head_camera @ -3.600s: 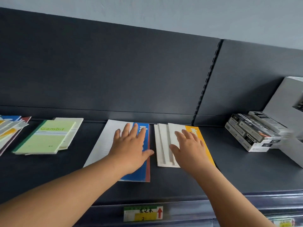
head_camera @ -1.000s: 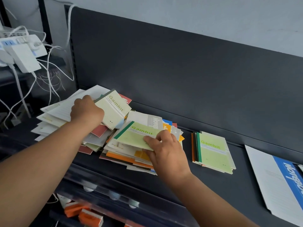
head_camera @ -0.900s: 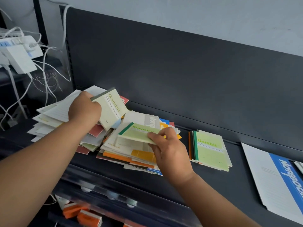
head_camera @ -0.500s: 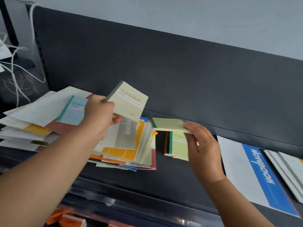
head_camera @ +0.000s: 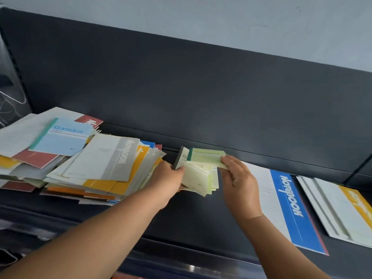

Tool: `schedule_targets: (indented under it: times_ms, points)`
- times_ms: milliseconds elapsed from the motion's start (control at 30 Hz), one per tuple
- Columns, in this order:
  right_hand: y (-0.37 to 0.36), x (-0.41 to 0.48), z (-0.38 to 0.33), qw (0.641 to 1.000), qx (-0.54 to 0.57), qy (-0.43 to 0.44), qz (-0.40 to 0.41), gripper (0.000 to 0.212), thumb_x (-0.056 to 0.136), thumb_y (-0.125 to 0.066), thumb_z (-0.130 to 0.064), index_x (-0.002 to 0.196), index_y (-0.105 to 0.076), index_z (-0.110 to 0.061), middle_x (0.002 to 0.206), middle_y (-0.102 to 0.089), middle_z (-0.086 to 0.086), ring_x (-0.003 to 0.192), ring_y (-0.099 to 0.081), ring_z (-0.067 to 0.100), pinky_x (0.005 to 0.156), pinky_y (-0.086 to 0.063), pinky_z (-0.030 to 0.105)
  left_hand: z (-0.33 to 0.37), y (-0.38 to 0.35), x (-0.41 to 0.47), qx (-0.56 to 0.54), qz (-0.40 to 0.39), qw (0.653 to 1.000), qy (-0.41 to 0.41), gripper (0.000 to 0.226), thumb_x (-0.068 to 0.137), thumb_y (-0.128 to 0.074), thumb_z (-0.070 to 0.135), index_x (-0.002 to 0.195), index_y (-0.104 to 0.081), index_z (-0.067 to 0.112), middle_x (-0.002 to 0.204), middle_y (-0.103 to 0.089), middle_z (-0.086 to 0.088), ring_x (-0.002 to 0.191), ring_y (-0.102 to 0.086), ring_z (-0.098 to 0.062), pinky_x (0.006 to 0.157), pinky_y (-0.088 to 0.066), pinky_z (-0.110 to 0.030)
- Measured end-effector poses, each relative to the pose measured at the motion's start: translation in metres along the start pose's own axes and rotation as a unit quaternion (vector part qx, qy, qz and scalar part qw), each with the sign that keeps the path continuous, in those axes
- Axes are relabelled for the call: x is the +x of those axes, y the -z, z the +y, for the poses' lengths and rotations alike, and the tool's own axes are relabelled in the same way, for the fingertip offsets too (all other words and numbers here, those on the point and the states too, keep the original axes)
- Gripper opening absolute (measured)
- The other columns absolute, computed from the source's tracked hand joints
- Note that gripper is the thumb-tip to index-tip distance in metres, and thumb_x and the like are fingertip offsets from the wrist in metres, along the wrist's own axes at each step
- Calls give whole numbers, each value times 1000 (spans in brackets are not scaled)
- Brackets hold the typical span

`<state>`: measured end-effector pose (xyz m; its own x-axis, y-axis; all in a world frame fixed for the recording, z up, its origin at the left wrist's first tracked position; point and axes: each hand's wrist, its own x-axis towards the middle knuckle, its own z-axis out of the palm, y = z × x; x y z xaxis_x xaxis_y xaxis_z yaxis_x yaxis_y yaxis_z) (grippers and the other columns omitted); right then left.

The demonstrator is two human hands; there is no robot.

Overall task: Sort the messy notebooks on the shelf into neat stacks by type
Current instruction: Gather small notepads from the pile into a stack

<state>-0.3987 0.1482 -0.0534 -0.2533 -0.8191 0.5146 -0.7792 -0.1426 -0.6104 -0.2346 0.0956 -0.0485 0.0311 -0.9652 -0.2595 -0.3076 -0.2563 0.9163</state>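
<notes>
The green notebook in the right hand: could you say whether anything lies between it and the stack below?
Yes: the pale notebook held by the left hand lies partly across the stack, beneath the green notebook.

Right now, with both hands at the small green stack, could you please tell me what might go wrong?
1. The left hand grips a cream, dark-spined paper notebook while the right hand pinches a pale green, green-spined notebook; set on one small stack, types may mix.
2. Both landing together could skew that stack.
3. The fanned heap of mixed notebooks lies beside the left wrist; a brush might slide it.
</notes>
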Motion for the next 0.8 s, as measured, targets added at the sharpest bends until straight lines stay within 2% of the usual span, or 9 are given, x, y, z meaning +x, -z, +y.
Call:
schedule_targets:
  times_ms: [67,133,233,333,467,633,800]
  points:
    - [-7,-3,2,997,-37,5,-73,33,95,-56,-10,127,-63,-12,139,-55,4,127,-52,20,101,-31,14,-1,6,-2,114,1,993,-25,37,98,-50,30,133,-46,17,111,-59,-1,91,-57,-14,68,-51,-25]
    - [-12,-5,4,980,-97,17,-174,37,97,-53,-17,134,-57,-16,146,-48,2,134,-45,18,107,-30,19,1,14,-2,204,23,977,-57,43,98,-47,22,141,-41,18,127,-54,-2,95,-52,-14,61,-41,-21]
    - [-17,-7,5,936,-189,14,-296,51,95,-53,-38,144,-44,-26,156,-31,-2,145,-25,19,116,-20,28,5,34,-5,297,75,945,-110,45,97,-45,17,141,-37,20,135,-48,-3,107,-53,-21,70,-43,-27]
    - [-22,-2,-7,932,-223,15,-287,57,92,-50,-54,143,-43,-29,157,-30,-3,146,-20,18,119,-19,35,3,59,-8,344,92,922,-153,45,97,-46,23,141,-37,21,138,-45,-2,120,-48,-23,83,-43,-32]
    - [-36,9,-42,942,-208,61,-255,53,96,-45,-50,143,-44,-27,155,-32,-1,145,-23,18,118,-20,34,-4,102,-1,403,124,892,-163,48,98,-46,34,143,-37,20,144,-42,-3,129,-43,-23,100,-41,-36]
    - [-76,14,-100,938,-152,128,-285,52,96,-47,-47,143,-43,-26,154,-34,-2,143,-27,19,117,-24,35,-13,174,19,449,205,862,-117,52,96,-48,41,141,-38,15,143,-43,-9,129,-41,-29,103,-38,-41]
    - [-117,8,-145,907,-160,146,-362,64,95,-44,-56,151,-26,-30,161,-15,-5,148,-10,18,121,-9,39,-30,241,50,486,259,834,-33,58,94,-46,49,138,-39,12,135,-49,-13,122,-45,-32,98,-38,-43]
